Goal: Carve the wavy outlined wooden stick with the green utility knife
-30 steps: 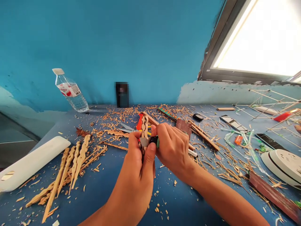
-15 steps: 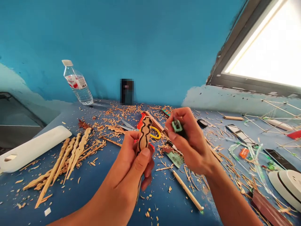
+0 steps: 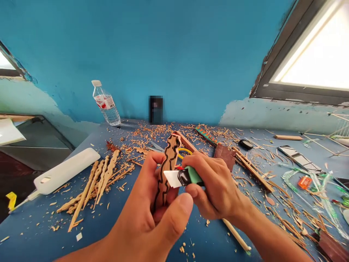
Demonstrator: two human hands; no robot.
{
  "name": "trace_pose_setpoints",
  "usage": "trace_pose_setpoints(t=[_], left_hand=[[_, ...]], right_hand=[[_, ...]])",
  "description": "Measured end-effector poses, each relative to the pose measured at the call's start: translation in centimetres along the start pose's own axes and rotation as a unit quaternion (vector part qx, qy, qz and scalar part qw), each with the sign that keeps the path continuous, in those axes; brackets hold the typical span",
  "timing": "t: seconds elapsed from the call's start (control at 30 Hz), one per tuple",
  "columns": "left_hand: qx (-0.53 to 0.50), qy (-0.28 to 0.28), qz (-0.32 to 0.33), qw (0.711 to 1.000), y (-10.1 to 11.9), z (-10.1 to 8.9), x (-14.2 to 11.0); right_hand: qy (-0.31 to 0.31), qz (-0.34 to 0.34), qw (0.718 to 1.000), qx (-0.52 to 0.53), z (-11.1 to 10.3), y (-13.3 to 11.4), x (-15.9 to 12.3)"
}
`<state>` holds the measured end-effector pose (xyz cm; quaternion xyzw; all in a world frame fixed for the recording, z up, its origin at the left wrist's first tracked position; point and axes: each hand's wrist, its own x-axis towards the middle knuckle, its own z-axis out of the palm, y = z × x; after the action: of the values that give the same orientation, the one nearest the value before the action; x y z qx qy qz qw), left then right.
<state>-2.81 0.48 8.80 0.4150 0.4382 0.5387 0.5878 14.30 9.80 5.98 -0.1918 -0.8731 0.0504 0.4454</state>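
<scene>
My left hand grips a flat strip of wood with wavy black lines drawn along it; its lower end is hidden by the fingers. The strip stands tilted, its far end up. In my right hand is a green and black utility knife, its broad blade pointing left across the middle of the strip. Whether the blade touches the wood I cannot tell. Behind the hands lie scissors and a yellow ring-shaped handle, partly covered.
Carved wavy wood sticks lie in a pile at left, beside a white glue gun-like long object. A water bottle leans near the wall. Wood shavings litter the blue table. Phone and orange piece lie right.
My right hand has moved left and down, bringing the knife blade across the wood strip. My left thumb has lifted off the strip's face. The view has shifted a little left.
</scene>
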Motion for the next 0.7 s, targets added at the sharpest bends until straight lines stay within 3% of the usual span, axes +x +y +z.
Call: trace_pose_setpoints(t=[0.17, 0.33, 0.47, 0.7], left_hand=[[0.012, -0.029, 0.062, 0.998, 0.0, 0.3, -0.1], [0.068, 0.046, 0.129, 0.988, -0.7, 0.9, -0.1], [0.118, 0.101, 0.122, 0.980, -1.2, 1.1, 0.1], [0.140, 0.143, 0.072, 0.977, -2.2, 0.4, 0.4]], right_hand=[[0.014, -0.015, 0.999, -0.036, 0.2, -0.6, 0.1], [0.032, -0.014, 0.995, -0.092, 0.6, -0.9, 0.2], [0.047, -0.008, 0.989, -0.140, 1.1, -1.2, 0.0], [0.053, 0.005, 0.976, -0.210, 1.7, -1.3, -0.1]])
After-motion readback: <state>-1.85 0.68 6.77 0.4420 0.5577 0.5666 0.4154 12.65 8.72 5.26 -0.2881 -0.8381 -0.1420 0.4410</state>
